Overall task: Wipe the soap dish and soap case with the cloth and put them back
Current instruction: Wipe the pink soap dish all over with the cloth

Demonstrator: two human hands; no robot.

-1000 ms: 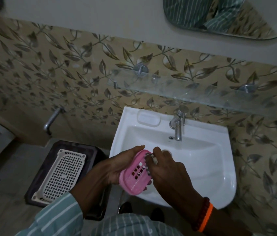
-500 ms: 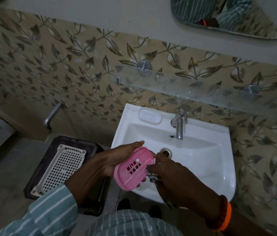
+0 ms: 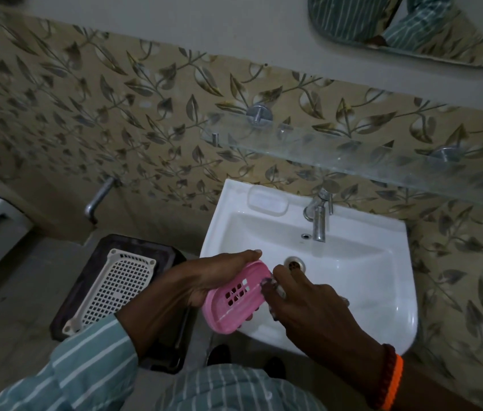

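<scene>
A pink slotted soap dish [image 3: 235, 298] is tilted over the front left rim of the white sink [image 3: 382, 280]. My left hand [image 3: 204, 277] holds it from the left side and underneath. My right hand [image 3: 308, 304] presses a small bunched cloth [image 3: 268, 284] against the dish's right end; most of the cloth is hidden under my fingers. A moulded soap recess [image 3: 268, 201] lies on the sink's back left corner. I see no soap case.
A steel tap [image 3: 318, 215] stands at the back of the sink, with the drain [image 3: 293, 264] below it. A glass shelf [image 3: 353, 155] hangs above. On the floor at left, a white mesh basket [image 3: 115, 287] rests on a dark stool [image 3: 175, 336]. A wall spout [image 3: 97, 198] sticks out.
The dish has turned a little flatter in my left hand, and my right hand with the cloth has slid from the dish's face to its right end.
</scene>
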